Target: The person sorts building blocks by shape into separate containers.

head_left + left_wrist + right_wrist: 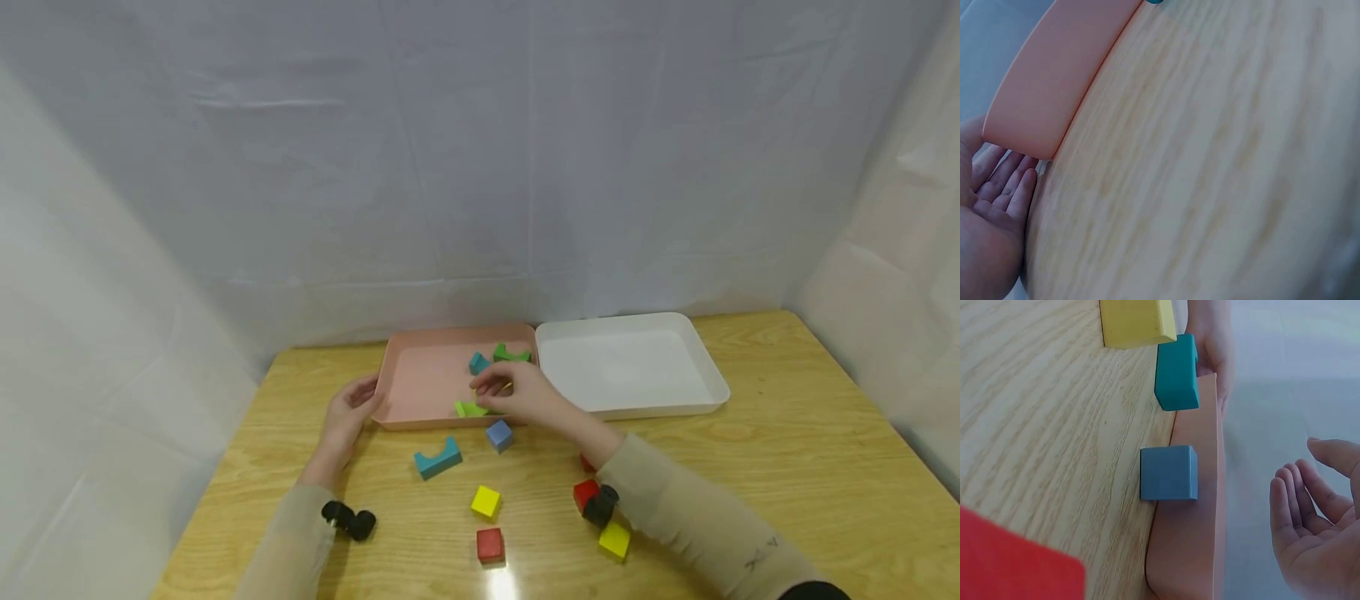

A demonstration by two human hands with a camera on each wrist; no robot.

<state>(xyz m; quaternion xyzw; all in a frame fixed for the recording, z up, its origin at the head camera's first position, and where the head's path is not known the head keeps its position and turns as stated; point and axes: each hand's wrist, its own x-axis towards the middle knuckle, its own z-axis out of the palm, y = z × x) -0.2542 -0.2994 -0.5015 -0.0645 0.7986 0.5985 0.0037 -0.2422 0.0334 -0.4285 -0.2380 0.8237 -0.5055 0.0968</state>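
My left hand (348, 414) holds the left end of a pink tray (423, 367), the thumb at its rim and the fingers along the outer wall in the left wrist view. Above the tray's right part hovers my right hand (521, 392), its fingers loosely bent with nothing between them in the right wrist view. Around and below that hand lie a green arch block (512, 356), a blue block (478, 363) and a lime block (468, 409); bits of yellow show behind the fingers. In front of the tray are a blue cube (499, 436) and a teal arch block (438, 459).
A white tray (626, 362) adjoins the pink one on the right. Nearer on the wooden table (780, 467) sit a yellow cube (486, 502) and a red cube (491, 545). Another red cube (585, 494) and yellow cube (615, 541) lie by the right sleeve, which partly hides a further red block.
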